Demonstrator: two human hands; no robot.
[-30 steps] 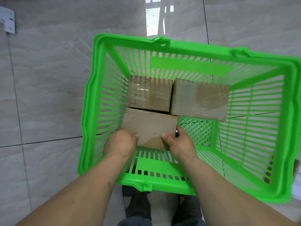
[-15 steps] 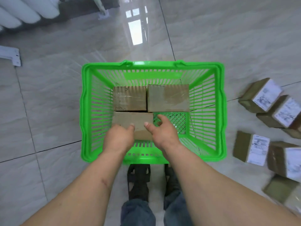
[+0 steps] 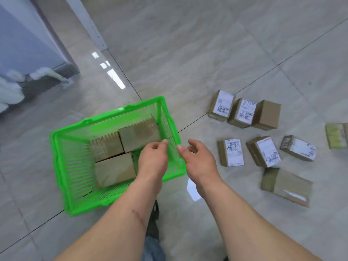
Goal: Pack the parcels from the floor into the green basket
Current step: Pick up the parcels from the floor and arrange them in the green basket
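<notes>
Head view looks down on a grey tiled floor (image 3: 188,53), with a blue wall panel (image 3: 20,40) at the upper left. On the floor at left stands the green basket (image 3: 62,166), holding three brown parcels: one (image 3: 106,147) at the far left, one (image 3: 139,134) beside it at the far right, and one (image 3: 114,169) in front of them, nearer the person. To the right of the basket, well apart from it, more parcels lie on the floor: a far row of three touching each other (image 3: 243,113), a nearer row of three (image 3: 263,151) set apart, a larger flat parcel (image 3: 286,186) closest to the person, and a blurred one (image 3: 337,135) at the right edge. Both bare forearms reach forward. Left hand (image 3: 153,161) hangs over the basket's right side, fingers loosely curled, holding nothing. Right hand (image 3: 199,161) is just outside the basket's right rim, fingers relaxed and slightly spread, holding nothing. A white slip of paper (image 3: 193,189) lies on the floor under the right wrist.
</notes>
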